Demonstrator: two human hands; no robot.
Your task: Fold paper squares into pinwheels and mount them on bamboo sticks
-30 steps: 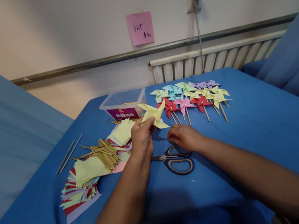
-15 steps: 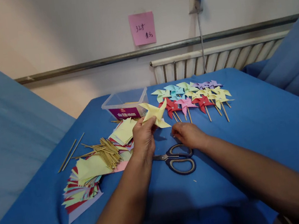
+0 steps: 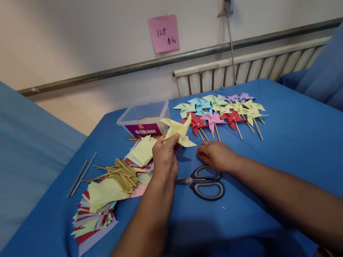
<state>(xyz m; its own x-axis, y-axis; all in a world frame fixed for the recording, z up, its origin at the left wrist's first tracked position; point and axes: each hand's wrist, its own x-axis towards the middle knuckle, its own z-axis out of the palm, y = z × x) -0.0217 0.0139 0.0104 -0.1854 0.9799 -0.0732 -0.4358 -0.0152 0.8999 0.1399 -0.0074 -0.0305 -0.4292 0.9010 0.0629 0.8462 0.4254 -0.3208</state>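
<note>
My left hand [image 3: 164,160] pinches a folded yellow paper pinwheel head [image 3: 179,131] and holds it up above the blue cloth. My right hand [image 3: 214,155] rests knuckles-up on the cloth just right of it, fingers curled down toward the surface; what they hold, if anything, is hidden. Black-handled scissors [image 3: 203,183] lie directly in front of both hands.
Finished pinwheels on sticks [image 3: 220,113] lie in rows at the back. A clear plastic box [image 3: 143,119] stands behind my left hand. Wooden sticks [image 3: 121,176] and stacks of cut coloured paper [image 3: 94,214] lie to the left. A radiator [image 3: 246,69] lines the wall.
The view has shifted slightly. Both hands stay almost where they were, the left still holding the yellow pinwheel head.
</note>
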